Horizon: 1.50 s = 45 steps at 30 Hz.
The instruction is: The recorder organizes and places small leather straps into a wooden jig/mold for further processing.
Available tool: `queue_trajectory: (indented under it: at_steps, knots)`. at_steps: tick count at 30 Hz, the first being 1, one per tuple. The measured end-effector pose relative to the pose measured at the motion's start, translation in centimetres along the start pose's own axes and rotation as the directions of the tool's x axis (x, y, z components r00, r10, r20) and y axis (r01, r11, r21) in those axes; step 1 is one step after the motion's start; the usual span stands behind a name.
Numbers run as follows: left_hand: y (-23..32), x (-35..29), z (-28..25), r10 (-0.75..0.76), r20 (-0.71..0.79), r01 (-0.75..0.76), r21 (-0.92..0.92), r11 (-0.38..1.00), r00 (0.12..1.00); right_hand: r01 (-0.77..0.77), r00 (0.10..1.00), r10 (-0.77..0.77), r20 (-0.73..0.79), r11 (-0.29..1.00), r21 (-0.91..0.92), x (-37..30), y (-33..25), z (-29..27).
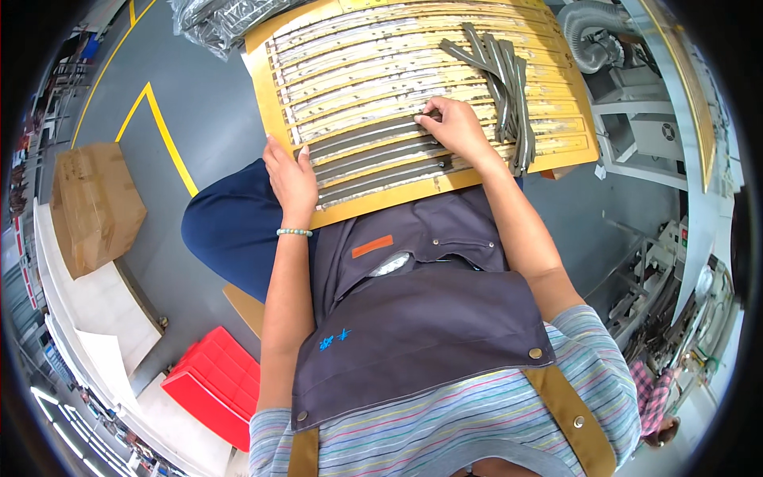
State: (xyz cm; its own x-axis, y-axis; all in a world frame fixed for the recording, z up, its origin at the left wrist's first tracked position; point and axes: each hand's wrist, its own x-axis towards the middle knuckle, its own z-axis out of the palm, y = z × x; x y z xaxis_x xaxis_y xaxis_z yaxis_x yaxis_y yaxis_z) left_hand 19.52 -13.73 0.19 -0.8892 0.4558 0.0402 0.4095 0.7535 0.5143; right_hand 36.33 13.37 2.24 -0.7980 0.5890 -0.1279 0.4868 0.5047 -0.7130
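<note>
A yellow board (445, 184) with long parallel slots lies across my lap. Dark grey fabric-like strips (373, 163) fill several of the slots nearest me; the slots farther away show whitish, mottled bottoms. My left hand (291, 173) rests at the board's left edge, fingers extended, beside the left ends of the strips. Thumb and forefinger of my right hand (457, 129) pinch together at the right end of the farthest laid strip (362, 137). To the right of that hand, a loose bundle of grey strips (509, 87) is draped over the board.
Clear plastic wrapping (226, 20) lies beyond the board's far left corner. At left are a cardboard box (95, 207) and a red bin (214, 385). A flexible silver duct (588, 36) and a white metal frame (644, 155) stand to the right. Another person (656, 397) is at lower right.
</note>
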Motion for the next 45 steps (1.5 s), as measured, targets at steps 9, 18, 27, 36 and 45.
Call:
queue_trajectory:
  at_steps: [9, 18, 27, 36, 45]
  knots:
    - [-0.2, 0.1, 0.1, 0.006, -0.001, -0.006, -0.018, 1.000, 1.000, -0.014, 1.000, 0.014, -0.024, 1.000, 0.003, 0.0, 0.0, 0.2]
    - [-1.2, -0.1, 0.6, 0.049, -0.047, -0.048, 0.022, 0.999, 0.998, 0.034, 0.998, -0.041, -0.051, 0.989, -0.143, -0.4, -0.9, 0.7]
    - [8.2, -0.6, 1.4, 0.772, 0.183, -0.770, -0.100, 0.630, 0.608, -0.158, 0.938, 0.070, -0.341, 0.958, -0.238, -3.0, 0.1, -4.3]
    - [11.7, 1.2, 4.9, 0.861, 0.252, -0.836, -0.232, 0.498, 0.443, -0.316, 0.882, 0.263, -0.392, 0.946, -0.077, -8.8, 4.8, -9.4]
    - [12.0, 1.4, 5.8, 0.884, 0.264, -0.894, -0.130, 0.429, 0.386, -0.328, 0.876, 0.293, -0.383, 0.944, -0.028, -9.4, 5.0, -9.3]
